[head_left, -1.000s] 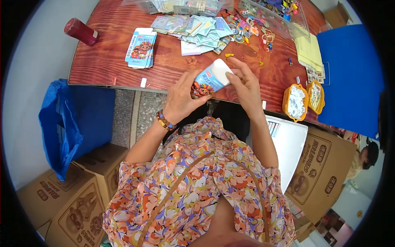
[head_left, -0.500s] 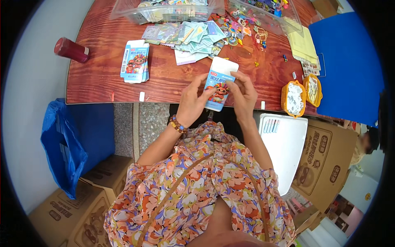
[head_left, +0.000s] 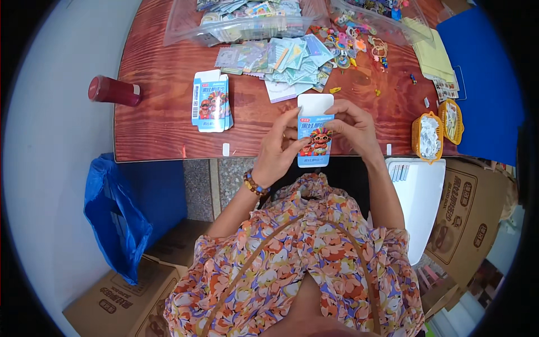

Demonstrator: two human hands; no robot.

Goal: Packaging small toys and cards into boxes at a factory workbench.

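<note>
Between my two hands is a small blue cardboard box (head_left: 314,153) with cartoon figures on its front and a white flap raised at the top. My left hand (head_left: 276,151) grips its left side, the thumb lying across the front. My right hand (head_left: 359,132) holds the upper right edge with thumb and fingers. The box is upright over the table's front edge; what is inside it is hidden. To the left, a small stack of similar blue boxes (head_left: 212,106) lies flat on the wooden table (head_left: 163,73).
Beyond my hands lie a heap of cards (head_left: 303,64), small colourful trinkets (head_left: 345,42) and clear plastic bins (head_left: 264,28). A red bottle (head_left: 115,91) lies at the left. Orange baskets (head_left: 426,137) hold white packets at the right. A blue bag (head_left: 115,219) hangs lower left.
The whole view has shifted, so the table's things appear further right and lower. The box now stands straighter, and my right fingers are nearer its top flap.
</note>
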